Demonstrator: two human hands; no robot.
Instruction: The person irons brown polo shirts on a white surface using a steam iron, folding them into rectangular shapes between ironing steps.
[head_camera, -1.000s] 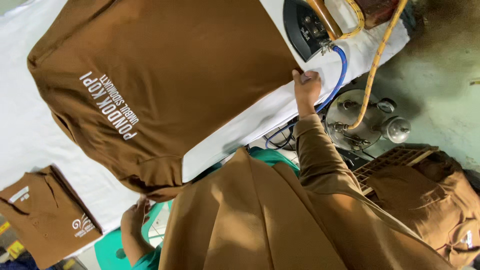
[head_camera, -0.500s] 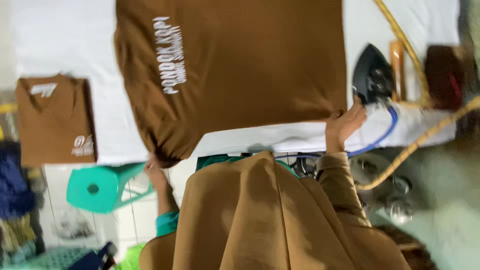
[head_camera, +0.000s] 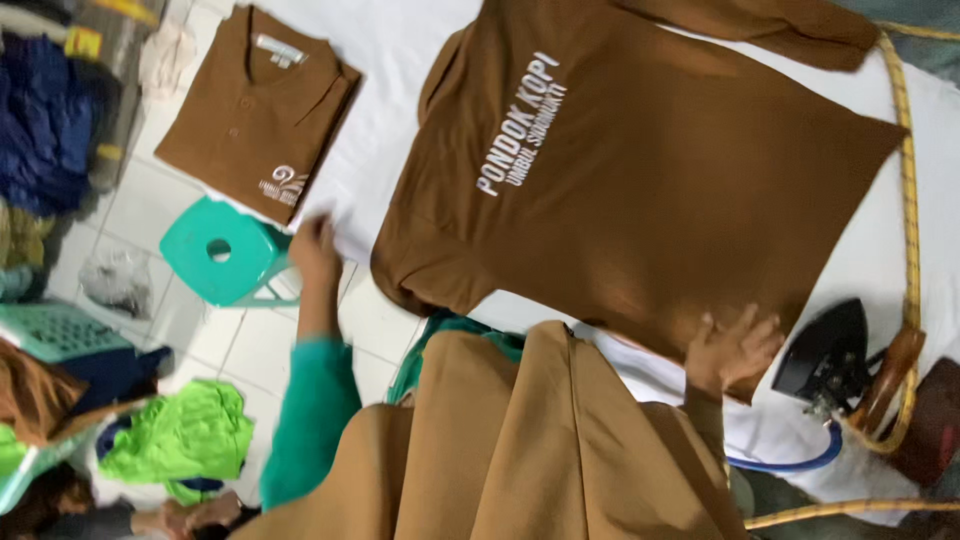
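Your right hand (head_camera: 735, 350), fingers spread, pins brown shirt (head_camera: 640, 180) hem flat to desk (head_camera: 385, 130); left hand (head_camera: 315, 250) blurred, can't tell.

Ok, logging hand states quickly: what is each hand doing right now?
Left hand: open, at the white table edge, holding nothing.
Right hand: open, fingers spread flat on the brown shirt.

A folded brown shirt (head_camera: 250, 110) lies on the tabletop (head_camera: 385, 100); a teal stool (head_camera: 225, 252) stands below, a black iron (head_camera: 828, 352) opposite.
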